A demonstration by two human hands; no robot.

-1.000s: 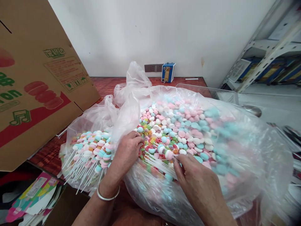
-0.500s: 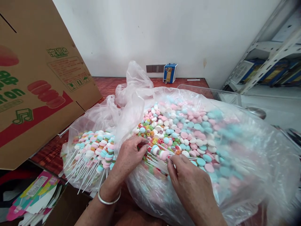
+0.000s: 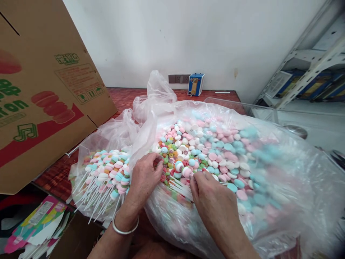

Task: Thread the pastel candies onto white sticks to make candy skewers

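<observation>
A big clear plastic bag (image 3: 283, 187) lies open on the table, full of pastel marshmallow discs (image 3: 229, 158) and coloured cereal rings (image 3: 169, 158). A bundle of white sticks (image 3: 179, 187) lies at its near edge. My left hand (image 3: 144, 178), a silver bangle on the wrist, has its fingers curled among the rings. My right hand (image 3: 212, 201) pinches a candy skewer by its pink marshmallow (image 3: 186, 172) at the stick bundle. A smaller bag to the left holds finished candy skewers (image 3: 107, 172) with sticks pointing toward me.
A large brown cardboard box (image 3: 45, 93) leans at the left. A small blue device (image 3: 196, 84) stands by the wall sockets at the back of the red-brown table (image 3: 121, 97). Metal shelving (image 3: 309, 64) is at the right, printed packaging (image 3: 32, 226) at the bottom left.
Both hands have shifted slightly left and further into the bag's opening. The right hand's pinch has moved up onto the skewer with the pink marshmallow.
</observation>
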